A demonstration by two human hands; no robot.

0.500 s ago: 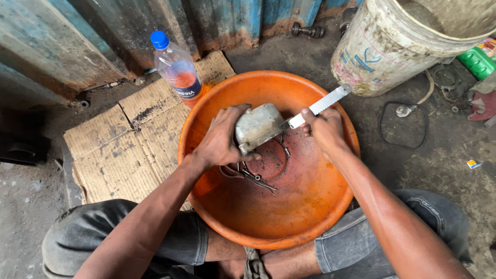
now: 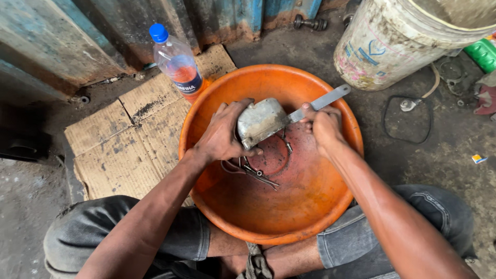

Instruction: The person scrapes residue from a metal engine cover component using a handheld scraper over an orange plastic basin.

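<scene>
metal housing: grey housing (image 2: 260, 120), frame centre, which we see held over the orange basin (image 2: 268, 217)
left hand: left hand (image 2: 223, 135) wrapped around the housing's left side
right hand: right hand (image 2: 324, 126) clenched on a flat metal blade (image 2: 319, 102), tip against the housing
basin floor: small metal parts (image 2: 256, 172)
upper left: plastic bottle (image 2: 176, 61) on cardboard (image 2: 121, 147)
upper right: dirty white bucket (image 2: 392, 46)

We see a clear plastic bottle (image 2: 176, 61) with a blue cap standing at the far edge of the flattened cardboard (image 2: 120, 135). A dirty white bucket (image 2: 392, 44) stands on the floor's far right, with a green container (image 2: 484, 53) beside it.
</scene>
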